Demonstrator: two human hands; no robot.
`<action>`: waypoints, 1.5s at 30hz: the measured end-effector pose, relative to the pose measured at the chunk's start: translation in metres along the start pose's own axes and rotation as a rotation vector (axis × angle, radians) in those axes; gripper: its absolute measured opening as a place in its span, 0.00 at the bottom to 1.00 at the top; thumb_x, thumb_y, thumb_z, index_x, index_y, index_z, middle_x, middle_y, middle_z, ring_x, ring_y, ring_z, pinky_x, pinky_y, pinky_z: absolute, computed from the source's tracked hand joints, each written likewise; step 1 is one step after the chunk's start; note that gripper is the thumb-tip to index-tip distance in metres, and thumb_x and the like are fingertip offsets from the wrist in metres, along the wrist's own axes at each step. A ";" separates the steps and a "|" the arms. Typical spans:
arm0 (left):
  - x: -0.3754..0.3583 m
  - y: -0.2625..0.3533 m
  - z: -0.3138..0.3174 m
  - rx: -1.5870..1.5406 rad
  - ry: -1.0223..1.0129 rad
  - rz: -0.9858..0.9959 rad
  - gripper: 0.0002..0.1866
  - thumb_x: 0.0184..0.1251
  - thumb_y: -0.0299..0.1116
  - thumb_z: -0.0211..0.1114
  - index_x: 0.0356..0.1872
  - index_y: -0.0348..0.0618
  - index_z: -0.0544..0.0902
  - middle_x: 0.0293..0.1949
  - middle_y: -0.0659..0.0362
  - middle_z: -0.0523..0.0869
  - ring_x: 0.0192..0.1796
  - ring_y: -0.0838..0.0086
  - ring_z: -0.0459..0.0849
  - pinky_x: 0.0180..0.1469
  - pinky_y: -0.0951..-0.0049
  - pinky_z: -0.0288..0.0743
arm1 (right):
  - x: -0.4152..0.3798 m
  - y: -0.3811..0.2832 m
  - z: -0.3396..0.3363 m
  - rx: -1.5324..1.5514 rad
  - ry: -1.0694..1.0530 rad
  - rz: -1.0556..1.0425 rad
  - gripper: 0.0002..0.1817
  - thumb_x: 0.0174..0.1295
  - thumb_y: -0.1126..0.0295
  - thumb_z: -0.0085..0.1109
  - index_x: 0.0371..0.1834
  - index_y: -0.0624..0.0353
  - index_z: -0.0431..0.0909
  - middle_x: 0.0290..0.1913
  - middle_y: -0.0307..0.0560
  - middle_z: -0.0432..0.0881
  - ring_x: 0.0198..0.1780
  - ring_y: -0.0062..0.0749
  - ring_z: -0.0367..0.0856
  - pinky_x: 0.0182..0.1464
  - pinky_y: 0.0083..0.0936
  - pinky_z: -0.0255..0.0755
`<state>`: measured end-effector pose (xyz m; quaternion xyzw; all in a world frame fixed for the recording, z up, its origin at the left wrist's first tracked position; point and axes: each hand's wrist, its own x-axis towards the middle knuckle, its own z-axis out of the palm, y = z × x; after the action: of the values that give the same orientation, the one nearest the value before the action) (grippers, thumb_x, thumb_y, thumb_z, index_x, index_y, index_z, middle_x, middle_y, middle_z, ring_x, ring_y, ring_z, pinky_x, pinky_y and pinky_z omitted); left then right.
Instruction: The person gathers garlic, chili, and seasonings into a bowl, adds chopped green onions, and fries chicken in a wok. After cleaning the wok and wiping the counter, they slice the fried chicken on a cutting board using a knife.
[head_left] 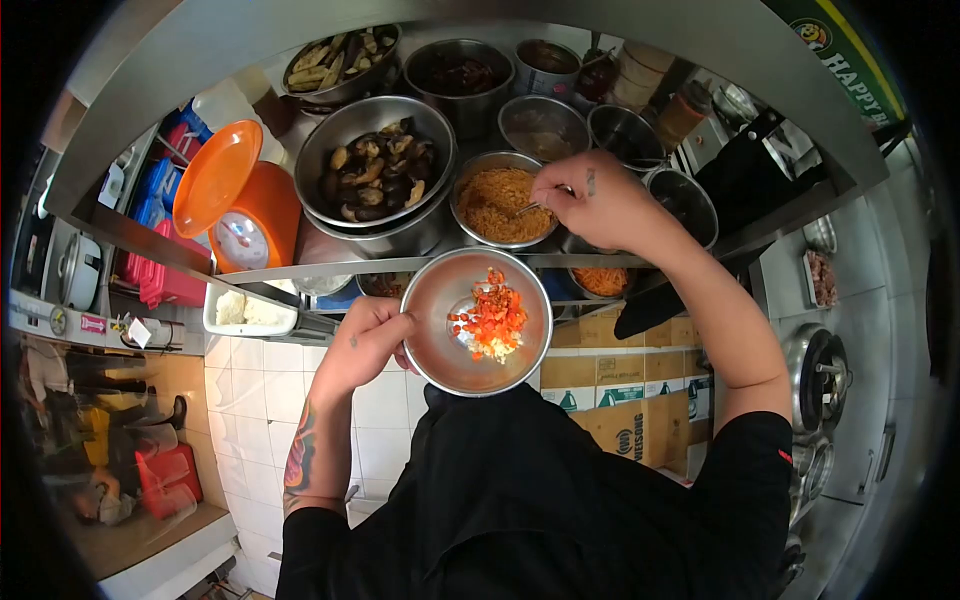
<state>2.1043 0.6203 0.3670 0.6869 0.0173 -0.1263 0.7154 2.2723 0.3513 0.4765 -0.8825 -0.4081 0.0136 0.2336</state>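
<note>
My left hand point(368, 342) grips the rim of a steel bowl point(430, 345), thumb over the edge. Chopped red and pale bits point(493, 318) lie inside this bowl, which is held in front of the shelf. Up on the shelf, my right hand point(590, 200) is closed round the handle of a metal spoon point(527, 209). The spoon's end rests in an orange-brown crumbly food point(492, 198) that fills a second steel bowl point(462, 226).
A large bowl of dark chunks point(375, 172) stands left of the crumbly food, beside an orange scale point(262, 215). Several more metal bowls stand behind and to the right. The shelf's front edge point(350, 266) runs just beyond the held bowl. Cardboard boxes point(620, 420) are below right.
</note>
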 end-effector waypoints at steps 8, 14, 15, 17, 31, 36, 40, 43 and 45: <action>0.003 0.003 -0.001 -0.010 -0.028 0.020 0.15 0.69 0.32 0.58 0.25 0.31 0.82 0.21 0.56 0.85 0.23 0.75 0.84 0.27 0.76 0.78 | -0.002 0.021 -0.012 0.534 -0.138 0.373 0.08 0.66 0.73 0.60 0.38 0.68 0.85 0.21 0.34 0.76 0.21 0.12 0.68 0.23 0.16 0.60; 0.004 0.017 0.002 0.026 -0.022 0.049 0.16 0.70 0.33 0.58 0.26 0.31 0.82 0.21 0.56 0.85 0.22 0.75 0.84 0.26 0.77 0.78 | -0.018 0.005 -0.039 0.642 -0.070 0.361 0.10 0.69 0.70 0.58 0.41 0.65 0.85 0.21 0.34 0.76 0.19 0.10 0.66 0.21 0.14 0.57; 0.004 0.018 0.003 0.025 -0.018 0.045 0.16 0.70 0.33 0.58 0.26 0.31 0.82 0.21 0.56 0.85 0.22 0.75 0.84 0.26 0.77 0.78 | -0.027 -0.005 -0.043 0.550 -0.050 0.338 0.10 0.69 0.70 0.57 0.42 0.65 0.85 0.21 0.35 0.77 0.20 0.11 0.67 0.21 0.14 0.58; 0.002 0.019 0.006 0.004 0.013 0.010 0.15 0.67 0.34 0.60 0.23 0.37 0.82 0.21 0.65 0.81 0.24 0.84 0.75 0.28 0.79 0.66 | -0.048 -0.020 -0.034 0.420 0.019 0.182 0.10 0.69 0.70 0.57 0.43 0.64 0.85 0.23 0.37 0.79 0.23 0.14 0.72 0.24 0.16 0.63; 0.001 0.025 0.008 0.028 0.017 -0.003 0.14 0.64 0.34 0.61 0.22 0.36 0.83 0.19 0.61 0.83 0.21 0.81 0.79 0.27 0.78 0.69 | -0.070 -0.014 -0.026 -0.155 0.628 -0.133 0.11 0.61 0.82 0.56 0.43 0.65 0.85 0.30 0.55 0.83 0.27 0.43 0.83 0.30 0.29 0.76; 0.006 0.015 0.004 0.017 -0.053 0.032 0.14 0.68 0.30 0.59 0.26 0.30 0.82 0.22 0.55 0.85 0.22 0.73 0.85 0.26 0.76 0.79 | 0.035 0.072 -0.034 -0.379 0.428 0.005 0.03 0.53 0.72 0.61 0.29 0.57 0.82 0.32 0.52 0.85 0.39 0.53 0.85 0.42 0.44 0.77; 0.004 0.012 0.000 0.016 -0.046 0.037 0.13 0.68 0.30 0.59 0.27 0.30 0.83 0.22 0.56 0.85 0.22 0.75 0.84 0.26 0.76 0.79 | 0.065 0.082 -0.029 -0.401 0.306 0.117 0.06 0.50 0.70 0.61 0.31 0.55 0.84 0.32 0.53 0.85 0.40 0.52 0.84 0.42 0.45 0.77; 0.001 0.011 -0.001 0.043 -0.037 0.036 0.13 0.68 0.30 0.59 0.27 0.30 0.83 0.22 0.56 0.85 0.22 0.75 0.84 0.27 0.77 0.78 | 0.067 0.084 -0.026 -0.355 0.288 0.117 0.05 0.49 0.71 0.61 0.29 0.54 0.85 0.34 0.53 0.86 0.40 0.53 0.84 0.43 0.42 0.78; -0.001 0.011 -0.001 0.043 -0.025 0.031 0.14 0.68 0.31 0.59 0.27 0.30 0.83 0.22 0.56 0.86 0.23 0.75 0.84 0.27 0.77 0.78 | 0.063 0.084 -0.025 -0.267 0.241 0.169 0.06 0.49 0.71 0.61 0.28 0.55 0.86 0.33 0.52 0.86 0.39 0.51 0.85 0.43 0.40 0.79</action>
<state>2.1061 0.6219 0.3773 0.7007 -0.0050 -0.1240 0.7026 2.3803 0.3401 0.4739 -0.9320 -0.2997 -0.1268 0.1597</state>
